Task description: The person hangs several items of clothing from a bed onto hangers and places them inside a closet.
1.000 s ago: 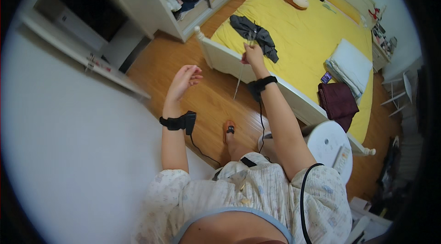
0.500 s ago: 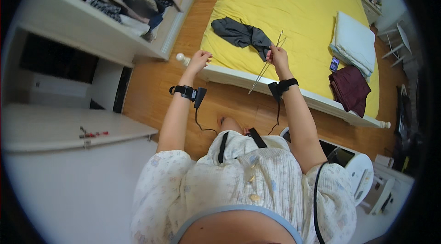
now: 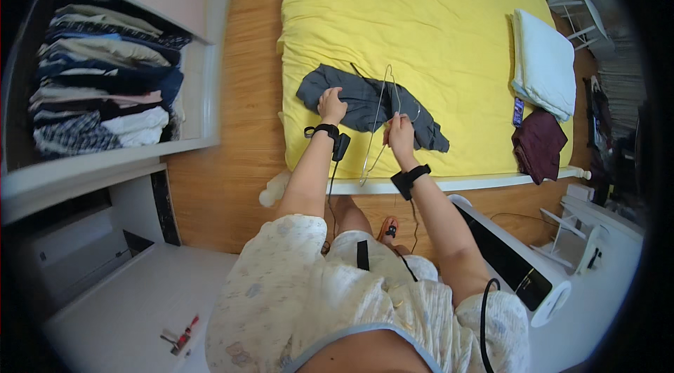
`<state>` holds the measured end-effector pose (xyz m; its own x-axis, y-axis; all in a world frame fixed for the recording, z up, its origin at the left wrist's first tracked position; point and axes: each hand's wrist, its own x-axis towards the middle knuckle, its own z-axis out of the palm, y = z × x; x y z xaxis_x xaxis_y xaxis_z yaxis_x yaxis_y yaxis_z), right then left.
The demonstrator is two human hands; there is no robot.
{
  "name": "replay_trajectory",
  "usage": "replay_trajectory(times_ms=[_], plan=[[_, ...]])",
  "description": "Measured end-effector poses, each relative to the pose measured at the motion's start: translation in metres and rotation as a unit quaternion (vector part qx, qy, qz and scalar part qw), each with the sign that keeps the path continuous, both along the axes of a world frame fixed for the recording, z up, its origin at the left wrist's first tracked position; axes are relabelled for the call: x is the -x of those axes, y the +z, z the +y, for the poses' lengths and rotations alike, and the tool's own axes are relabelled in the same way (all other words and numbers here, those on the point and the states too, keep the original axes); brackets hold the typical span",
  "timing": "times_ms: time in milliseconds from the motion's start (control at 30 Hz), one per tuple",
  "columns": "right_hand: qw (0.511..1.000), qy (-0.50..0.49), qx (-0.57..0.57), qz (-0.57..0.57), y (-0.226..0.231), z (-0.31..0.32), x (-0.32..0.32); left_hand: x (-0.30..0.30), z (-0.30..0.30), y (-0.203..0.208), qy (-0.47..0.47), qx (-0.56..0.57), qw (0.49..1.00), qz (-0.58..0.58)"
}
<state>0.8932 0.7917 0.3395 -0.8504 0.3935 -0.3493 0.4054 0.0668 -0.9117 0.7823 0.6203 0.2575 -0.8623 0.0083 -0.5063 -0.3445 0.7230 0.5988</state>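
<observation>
Across the yellow bed's front part lies a crumpled dark grey garment (image 3: 361,105), with a dark cord at its far side. My left hand (image 3: 333,106) is over the garment's left part, fingers loosely bent and thumb apart; whether it touches the cloth is hard to tell. A thin metal wire hanger (image 3: 379,120) is in my right hand (image 3: 400,133), whose fingers are closed around one of its sides. The hanger stands tilted in front of the garment, its lower end near the bed's front edge.
The yellow bed (image 3: 435,29) has a white footboard. On its right are a folded pale quilt (image 3: 544,64), a phone (image 3: 518,112) and a folded maroon cloth (image 3: 539,145). At left, an open wardrobe drawer (image 3: 203,143) holds several folded clothes (image 3: 105,85). A white appliance (image 3: 551,303) stands at lower right.
I have moved closer to the bed. Both hands came forward over it, the left from beside the footboard to above the grey garment. The hanger stayed in my right hand and turned more upright.
</observation>
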Motion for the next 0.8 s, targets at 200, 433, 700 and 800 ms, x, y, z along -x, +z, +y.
replay_trajectory(times_ms=[200,433,700,800], plan=[[0.980,-0.131,0.137,-0.056,-0.023,-0.015,0.035,0.049,-0.006,-0.075,-0.301,0.214,0.897,0.243],[0.976,-0.069,0.162,-0.130,-0.045,-0.003,0.045,0.075,0.016,-0.057,-0.397,0.200,0.884,0.145],[0.964,0.004,0.145,-0.222,-0.012,-0.007,-0.020,-0.021,0.030,0.078,-0.282,0.038,0.958,-0.014],[0.945,-0.040,0.235,-0.225,0.016,-0.005,-0.053,-0.095,0.044,0.127,-0.244,0.006,0.970,-0.019]])
